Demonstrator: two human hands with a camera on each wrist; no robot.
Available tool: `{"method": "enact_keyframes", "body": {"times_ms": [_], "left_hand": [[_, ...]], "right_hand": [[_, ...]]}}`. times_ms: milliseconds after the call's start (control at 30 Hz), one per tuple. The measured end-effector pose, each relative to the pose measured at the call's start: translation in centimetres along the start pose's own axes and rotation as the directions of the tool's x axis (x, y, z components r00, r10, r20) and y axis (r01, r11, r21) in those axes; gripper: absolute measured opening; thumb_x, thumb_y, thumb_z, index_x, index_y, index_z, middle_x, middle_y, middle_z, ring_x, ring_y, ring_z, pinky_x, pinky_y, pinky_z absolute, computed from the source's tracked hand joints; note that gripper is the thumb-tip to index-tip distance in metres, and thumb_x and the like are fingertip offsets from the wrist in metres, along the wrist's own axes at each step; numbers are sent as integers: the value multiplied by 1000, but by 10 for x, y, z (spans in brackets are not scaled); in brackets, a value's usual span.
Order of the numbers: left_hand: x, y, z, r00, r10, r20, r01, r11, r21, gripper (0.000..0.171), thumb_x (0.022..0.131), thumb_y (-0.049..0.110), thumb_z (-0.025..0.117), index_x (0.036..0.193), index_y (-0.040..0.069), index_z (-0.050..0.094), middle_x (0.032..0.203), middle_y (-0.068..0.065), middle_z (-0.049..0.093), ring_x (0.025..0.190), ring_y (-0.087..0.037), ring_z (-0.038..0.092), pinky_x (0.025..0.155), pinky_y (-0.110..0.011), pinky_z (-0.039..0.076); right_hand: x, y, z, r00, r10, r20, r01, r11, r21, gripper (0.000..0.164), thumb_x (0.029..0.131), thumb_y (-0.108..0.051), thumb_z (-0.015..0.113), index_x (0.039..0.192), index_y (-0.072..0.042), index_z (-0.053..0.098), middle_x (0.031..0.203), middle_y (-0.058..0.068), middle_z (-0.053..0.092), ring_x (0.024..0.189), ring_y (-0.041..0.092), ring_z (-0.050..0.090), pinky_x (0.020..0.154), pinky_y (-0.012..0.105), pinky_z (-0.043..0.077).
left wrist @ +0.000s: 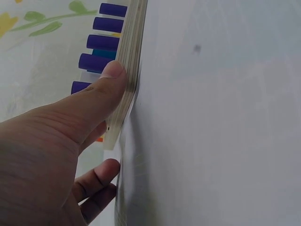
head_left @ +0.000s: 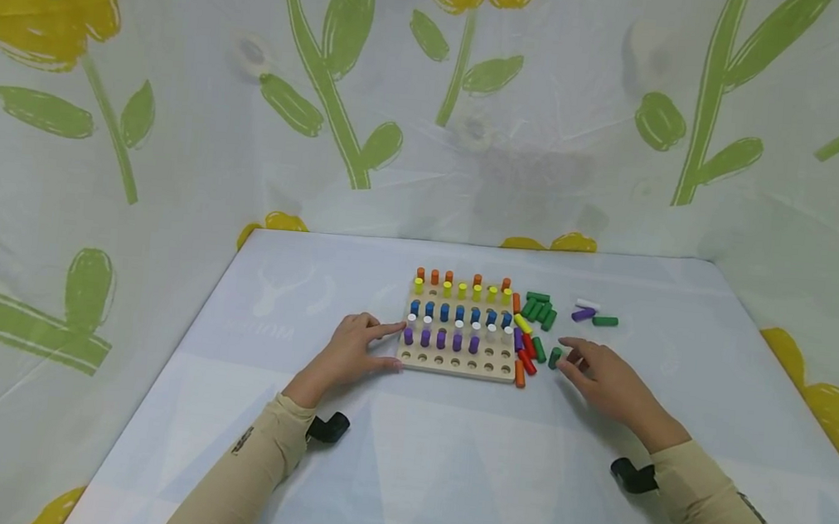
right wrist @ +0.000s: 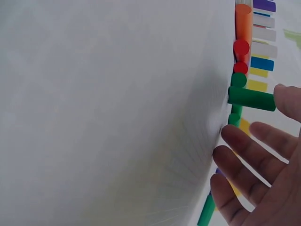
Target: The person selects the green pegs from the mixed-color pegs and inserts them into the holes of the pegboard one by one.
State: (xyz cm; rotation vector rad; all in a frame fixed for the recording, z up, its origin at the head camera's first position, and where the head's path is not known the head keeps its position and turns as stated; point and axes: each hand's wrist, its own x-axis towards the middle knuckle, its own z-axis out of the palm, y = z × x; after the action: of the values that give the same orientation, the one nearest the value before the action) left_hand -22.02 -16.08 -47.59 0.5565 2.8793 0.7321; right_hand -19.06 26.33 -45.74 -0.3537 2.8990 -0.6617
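1. Cloth (head_left: 201,110) printed with yellow flowers and green leaves rises at the far left and runs on behind the pale table (head_left: 298,285).
2. The person's left hand (head_left: 348,351), below it a beige sleeve (head_left: 245,459), has thumb and forefinger spread wide; both touch the wooden board (head_left: 462,370) at its left end, the thumb by the near corner.
3. The board lies flat on the table and carries rows of upright pegs: orange (head_left: 435,277) at the back, then yellow (head_left: 462,289), blue (head_left: 445,312), white (head_left: 459,327) and purple (head_left: 441,341). Round holes line its near edge.
4. Loose pegs (head_left: 523,324) in several colours lie along and just beyond the board's right edge.
5. One green peg (head_left: 555,358) stands upright on the table, right of those.
6. Farther back, a white peg (head_left: 588,304), a purple peg (head_left: 583,315) and another green one (head_left: 605,321) lie close together.
7. The right hand (head_left: 611,387) is at the upright green peg, fingers parted, thumb tip by its upper end; whether they touch cannot be told.
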Motion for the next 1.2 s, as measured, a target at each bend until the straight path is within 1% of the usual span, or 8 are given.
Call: {"method": "enact_keyframes", "body": {"times_ms": [167, 333, 467, 633, 900, 1067, 1200], "left_hand": [[-1, 0, -2, 1000, 7, -7, -7, 1000, 0, 73, 84, 48, 81, 149, 28, 55, 108, -5, 51, 105, -25, 42, 95, -43, 37], [-1, 1, -3, 1000, 14, -10, -14, 1000, 1, 73, 84, 47, 82, 148, 28, 55, 106, -4, 49, 102, -24, 41, 92, -40, 36], [-1, 1, -3, 1000, 13, -10, -13, 1000, 8, 73, 84, 48, 81, 149, 29, 54, 106, -3, 49, 101, -23, 40, 91, -39, 36], [0, 2, -3, 1000, 17, -7, -17, 1000, 3, 73, 84, 49, 81, 149, 29, 54, 106, -3, 49, 102, -23, 40, 91, -40, 36], [1, 3, -3, 1000, 1, 0, -1, 1000, -10, 74, 83, 49, 82, 149, 30, 54, 108, -4, 50, 104, -24, 41, 93, -40, 36], [0, 2, -2, 1000, -16, 8, 16, 1000, -13, 74, 83, 49, 82, 149, 30, 54, 109, -5, 50, 107, -26, 41, 94, -42, 37], [0, 2, -1, 1000, -29, 10, 29, 999, -14, 74, 83, 49, 82, 149, 30, 54, 110, -5, 50, 109, -27, 42, 95, -42, 37]], "right_hand": [[1, -2, -2, 1000, 0, -19, 1, 1000, 14, 59, 101, -31, 64, 149, -3, 46, 117, 15, 64, 103, 30, 61, 88, 51, 54], [-1, -6, -3, 998, -11, -59, 14, 999, 41, 57, 98, -24, 70, 147, -5, 48, 126, 17, 62, 109, 33, 59, 89, 53, 53], [0, -8, -3, 996, -34, -78, 38, 998, 50, 51, 96, -18, 71, 142, -6, 53, 129, 18, 62, 109, 34, 59, 90, 53, 53], [1, -11, -5, 995, -42, -91, 47, 998, 52, 44, 96, -14, 71, 137, -6, 57, 126, 16, 63, 108, 33, 60, 90, 53, 52], [4, -15, -6, 992, -40, -117, 47, 998, 52, 38, 95, -11, 72, 130, -5, 61, 114, 13, 66, 103, 31, 61, 89, 52, 53], [5, -14, -5, 992, -41, -123, 48, 997, 54, 35, 95, -11, 72, 128, -5, 62, 112, 12, 67, 101, 30, 61, 88, 51, 53], [5, -15, -3, 989, -57, -133, 64, 997, 48, 34, 95, -12, 72, 127, -5, 63, 113, 13, 67, 101, 30, 61, 88, 51, 53]]}}
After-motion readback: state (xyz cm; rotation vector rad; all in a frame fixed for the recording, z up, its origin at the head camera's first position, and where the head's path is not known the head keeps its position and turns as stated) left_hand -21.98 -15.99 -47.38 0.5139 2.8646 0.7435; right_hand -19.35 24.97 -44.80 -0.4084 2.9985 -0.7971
